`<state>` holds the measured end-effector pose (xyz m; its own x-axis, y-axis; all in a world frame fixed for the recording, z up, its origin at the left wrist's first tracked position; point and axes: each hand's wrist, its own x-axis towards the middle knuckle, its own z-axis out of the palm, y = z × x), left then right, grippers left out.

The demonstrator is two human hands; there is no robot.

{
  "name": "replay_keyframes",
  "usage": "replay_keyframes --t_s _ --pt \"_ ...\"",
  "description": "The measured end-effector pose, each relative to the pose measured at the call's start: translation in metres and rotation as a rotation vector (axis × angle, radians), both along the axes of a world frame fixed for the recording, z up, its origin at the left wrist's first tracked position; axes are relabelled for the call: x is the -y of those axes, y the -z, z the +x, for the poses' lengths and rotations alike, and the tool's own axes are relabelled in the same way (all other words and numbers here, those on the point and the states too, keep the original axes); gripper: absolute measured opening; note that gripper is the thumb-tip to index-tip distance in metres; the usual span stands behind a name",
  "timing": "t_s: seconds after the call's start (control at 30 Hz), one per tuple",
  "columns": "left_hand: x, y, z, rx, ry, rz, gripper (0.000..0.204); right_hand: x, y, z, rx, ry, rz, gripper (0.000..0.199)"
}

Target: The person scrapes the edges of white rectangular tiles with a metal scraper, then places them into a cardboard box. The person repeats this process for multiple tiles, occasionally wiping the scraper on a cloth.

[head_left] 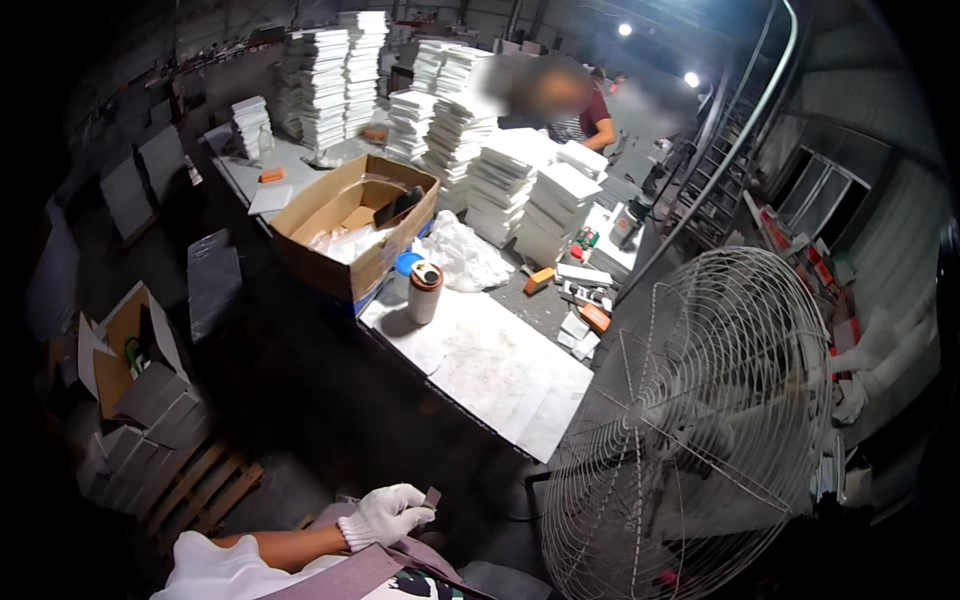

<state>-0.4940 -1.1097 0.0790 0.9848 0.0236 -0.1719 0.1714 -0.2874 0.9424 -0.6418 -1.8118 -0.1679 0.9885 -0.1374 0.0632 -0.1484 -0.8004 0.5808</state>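
My left hand (385, 516), in a white knit glove, is raised before my body near the lower edge. Its fingers are closed in a pinch on a small flat mauve-grey piece (432, 497), whose upper end sticks out past the fingertips. Too little of this piece shows to tell its kind. Mauve cloth (345, 575) lies across my front, just below the hand. My right hand does not show.
A large wire-caged fan (690, 430) stands at the right. Ahead, a white-topped table (490, 370) carries a tumbler (424, 295), an open cardboard box (350, 275) and stacks of white boards (460, 140). A person (597, 120) is behind them. Cartons (150, 400) rest near a wooden pallet (205, 490).
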Motion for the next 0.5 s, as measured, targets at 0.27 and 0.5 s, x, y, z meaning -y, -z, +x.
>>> replay_keyframes --t_s 0.27,0.5 --pt "-0.062 0.016 0.016 0.054 -0.013 -0.058 0.013 -0.324 -0.037 0.061 0.408 -0.04 0.7 0.012" --pt "-0.184 0.013 0.01 0.066 -0.193 -0.202 0.017 -0.524 -0.011 0.122 0.319 -0.311 1.037 0.012"
